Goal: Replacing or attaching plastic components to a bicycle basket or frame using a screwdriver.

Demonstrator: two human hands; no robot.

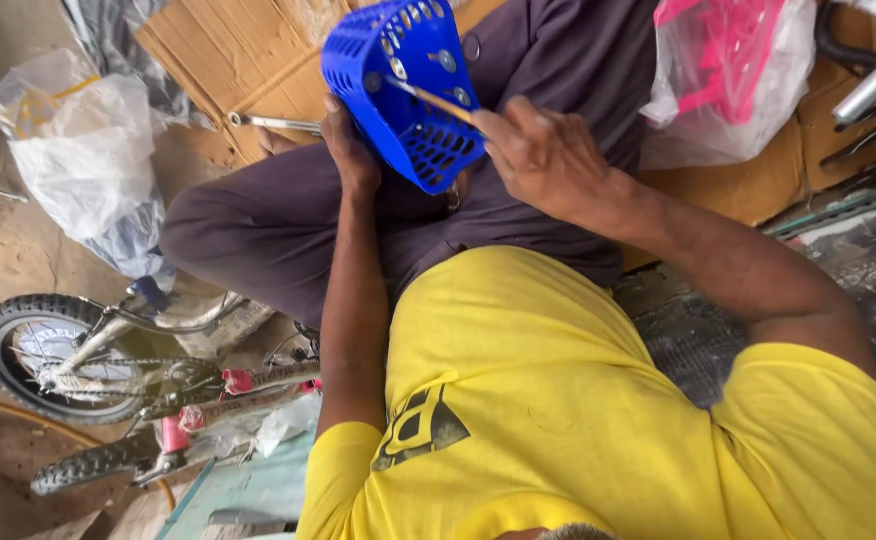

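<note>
A blue plastic bicycle basket (pixel 403 90) with slotted walls is tilted over my lap, its open side toward me. My left hand (pixel 346 150) grips the basket's left edge from below. My right hand (pixel 538 150) pinches a thin screwdriver (pixel 436 100) whose shaft reaches into the basket toward small metal screws and washers on its inner wall. I sit cross-legged in dark trousers and a yellow shirt.
A small children's bicycle (pixel 128 385) lies on the ground at the left. A metal wrench (pixel 276 123) rests on flattened cardboard (pixel 238 50) behind my knee. A clear bag of pink plastic parts (pixel 723 75) lies at the upper right, another plastic bag (pixel 83 145) at the upper left.
</note>
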